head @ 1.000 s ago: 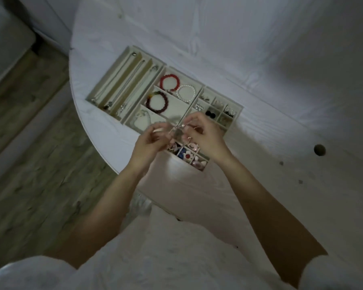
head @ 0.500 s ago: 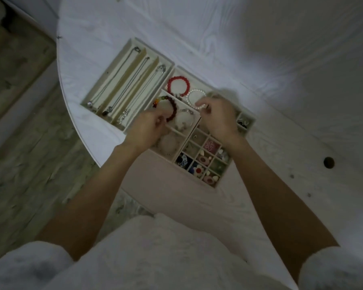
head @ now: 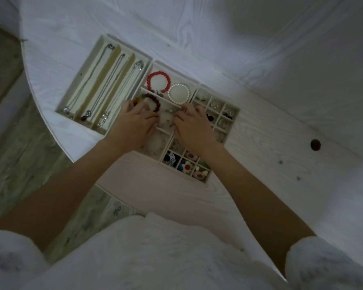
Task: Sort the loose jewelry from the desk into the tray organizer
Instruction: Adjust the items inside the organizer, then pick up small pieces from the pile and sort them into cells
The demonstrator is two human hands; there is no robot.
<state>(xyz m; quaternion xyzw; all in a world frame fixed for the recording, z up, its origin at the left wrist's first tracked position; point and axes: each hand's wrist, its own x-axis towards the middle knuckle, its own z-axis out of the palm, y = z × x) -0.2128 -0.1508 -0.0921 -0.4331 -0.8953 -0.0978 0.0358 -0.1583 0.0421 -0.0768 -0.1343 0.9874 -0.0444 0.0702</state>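
Both hands over the tray organizer [head: 105, 133], centre frame. Left hand [head: 132, 124] and right hand [head: 192, 127] each pinch an end of a small silver chain [head: 170, 111] (thin, blurry), stretched so it lays flat in the middle bracelet compartment.

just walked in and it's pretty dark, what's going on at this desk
A person is sorting jewelry into a cream tray organizer on a white desk. Both hands are down over its middle section: the left hand rests by a dark beaded bracelet, and the right hand is beside it, with a small silvery piece lying between them. Whether either has a grip on it is unclear. A red bracelet, a pearl bracelet and chain necklaces already sit in compartments.
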